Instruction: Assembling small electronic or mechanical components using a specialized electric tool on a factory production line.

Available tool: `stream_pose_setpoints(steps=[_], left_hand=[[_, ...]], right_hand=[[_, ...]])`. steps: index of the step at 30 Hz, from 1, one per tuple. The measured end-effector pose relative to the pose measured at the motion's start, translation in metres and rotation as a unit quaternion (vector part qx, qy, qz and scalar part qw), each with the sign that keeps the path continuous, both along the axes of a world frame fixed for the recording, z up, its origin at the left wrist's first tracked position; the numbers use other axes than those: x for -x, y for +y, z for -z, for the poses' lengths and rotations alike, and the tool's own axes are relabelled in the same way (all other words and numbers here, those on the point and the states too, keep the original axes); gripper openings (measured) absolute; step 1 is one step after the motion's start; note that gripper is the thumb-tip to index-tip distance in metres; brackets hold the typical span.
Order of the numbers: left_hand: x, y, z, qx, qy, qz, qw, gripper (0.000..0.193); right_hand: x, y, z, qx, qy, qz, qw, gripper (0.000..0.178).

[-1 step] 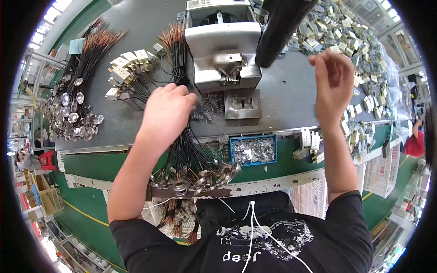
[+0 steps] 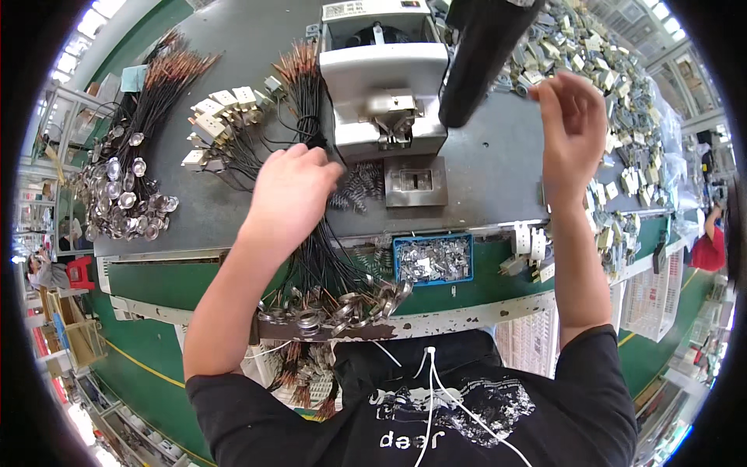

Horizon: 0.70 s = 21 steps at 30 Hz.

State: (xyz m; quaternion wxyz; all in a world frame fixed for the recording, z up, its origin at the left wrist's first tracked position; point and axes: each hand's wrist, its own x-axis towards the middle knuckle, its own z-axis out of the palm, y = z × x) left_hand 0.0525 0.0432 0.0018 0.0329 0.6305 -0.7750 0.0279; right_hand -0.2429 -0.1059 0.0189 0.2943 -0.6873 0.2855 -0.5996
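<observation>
My left hand point(image 2: 292, 187) is over a bundle of black wires point(image 2: 310, 245), its fingers curled down and together. Whatever lies under the fingertips is hidden. Exposed copper-coloured ends point(image 2: 299, 62) top this bundle, and round metal pieces point(image 2: 334, 310) hang at its near end. Beside the fingers lie small coil springs point(image 2: 359, 187). My right hand point(image 2: 574, 124) is raised at the right, near a large heap of white-and-grey connectors point(image 2: 583, 58). Its fingers are loosely bent with the palm partly showing, and I see nothing in it.
A grey-white bench machine point(image 2: 381, 74) stands in the middle behind a metal block point(image 2: 416, 182). A dark thick post point(image 2: 482, 62) juts in above. The blue tray point(image 2: 433, 258) holds small metal parts. Another wire bundle point(image 2: 124, 179) and white connectors point(image 2: 222, 113) lie left.
The view has shifted very slightly. My right hand has risen a little, and my left hand has moved slightly to the right over the wires.
</observation>
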Motion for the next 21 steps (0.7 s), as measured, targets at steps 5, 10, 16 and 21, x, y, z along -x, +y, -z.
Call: stream_pose_setpoints(steps=[5, 10, 16, 21], left_hand=[[0.003, -0.003, 0.013, -0.025, -0.036, 0.014, 0.999, 0.015], [0.003, -0.012, 0.01, -0.021, 0.033, 0.023, 0.999, 0.011], [0.004, -0.005, -0.011, -0.029, 0.202, -0.004, 0.979, 0.016], [0.006, -0.008, -0.01, -0.075, 0.21, 0.008, 0.975, 0.017]], right_hand=[[-0.058, -0.01, -0.04, -0.076, 0.155, 0.057, 0.983, 0.026], [-0.063, -0.13, 0.046, 0.019, 0.105, -0.105, 0.989, 0.025], [0.001, -0.087, 0.003, 0.085, 0.345, -0.002, 0.935, 0.031], [0.017, -0.083, 0.064, 0.189, 0.476, 0.037, 0.858, 0.042]])
